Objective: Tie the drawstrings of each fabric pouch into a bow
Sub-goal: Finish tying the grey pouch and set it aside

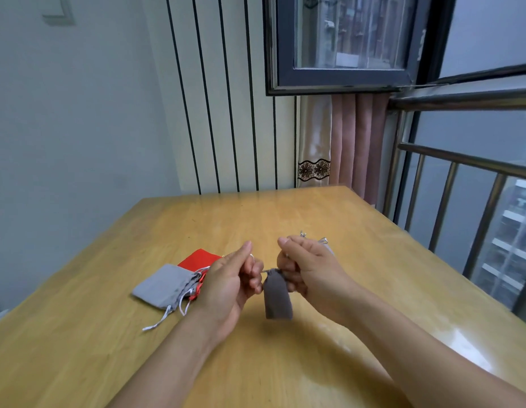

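Dark grey pouch (278, 298) hangs between both hands, unlabelled.
Left hand (231, 282) and right hand (307, 267) pinch its drawstrings, fingers curled, palms facing.

Both hands (232, 278) (309, 269) raised, fingers curled.

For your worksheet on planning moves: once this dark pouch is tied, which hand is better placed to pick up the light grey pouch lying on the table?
Probably the left hand. The light grey pouch lies on the table just left of it, while the right hand would have to cross over the dark grey pouch.
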`<action>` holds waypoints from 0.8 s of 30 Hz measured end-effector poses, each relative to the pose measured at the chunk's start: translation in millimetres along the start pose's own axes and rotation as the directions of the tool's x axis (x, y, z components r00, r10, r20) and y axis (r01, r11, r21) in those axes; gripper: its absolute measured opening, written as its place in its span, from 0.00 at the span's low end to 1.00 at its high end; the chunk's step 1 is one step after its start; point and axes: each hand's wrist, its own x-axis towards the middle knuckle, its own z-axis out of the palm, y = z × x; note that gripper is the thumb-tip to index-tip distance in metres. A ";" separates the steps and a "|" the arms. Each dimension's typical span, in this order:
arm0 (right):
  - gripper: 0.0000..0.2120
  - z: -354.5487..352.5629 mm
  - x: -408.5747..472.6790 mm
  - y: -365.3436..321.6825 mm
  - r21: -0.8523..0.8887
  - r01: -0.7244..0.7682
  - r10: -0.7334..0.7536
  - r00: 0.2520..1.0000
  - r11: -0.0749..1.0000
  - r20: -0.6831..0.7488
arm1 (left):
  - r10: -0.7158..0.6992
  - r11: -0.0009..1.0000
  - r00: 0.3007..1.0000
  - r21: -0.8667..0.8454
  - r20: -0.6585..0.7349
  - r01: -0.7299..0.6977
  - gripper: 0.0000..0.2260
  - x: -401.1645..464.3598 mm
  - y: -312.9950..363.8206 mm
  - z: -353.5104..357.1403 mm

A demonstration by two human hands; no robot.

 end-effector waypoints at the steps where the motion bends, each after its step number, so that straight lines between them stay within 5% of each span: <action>1: 0.17 0.1 -1.3 2.8 -0.066 0.027 -0.025 0.999 0.997 0.036 | 0.017 0.999 1.000 0.044 -0.010 -0.017 0.17 -0.7 -2.3 -0.9; 5: 0.17 3.4 -4.9 9.5 -0.279 0.139 -0.114 0.988 0.950 0.104 | 0.104 0.954 0.992 0.288 -0.072 -0.080 0.08 2.8 -8.3 -11.7; 13: 0.02 -6.4 -0.2 10.8 -0.184 0.132 -0.115 0.989 0.974 0.098 | 0.316 0.627 0.939 0.713 0.137 -0.315 0.06 5.9 -11.2 -22.0; 16: 0.03 -10.2 2.0 10.0 -0.185 0.136 -0.123 0.989 0.973 0.077 | 0.245 0.567 0.953 0.771 0.177 -0.289 0.11 7.1 -8.5 -25.5; 19: 0.06 -14.4 6.1 13.5 -0.229 0.124 -0.114 0.992 0.966 0.054 | 0.139 0.633 0.968 0.733 0.211 -0.250 0.17 5.5 -8.2 -25.3; 24: 0.07 -24.2 8.9 13.5 -0.531 0.161 -0.161 0.986 0.832 0.046 | 0.182 0.777 0.969 0.580 0.166 -0.245 0.16 7.7 -7.7 -24.7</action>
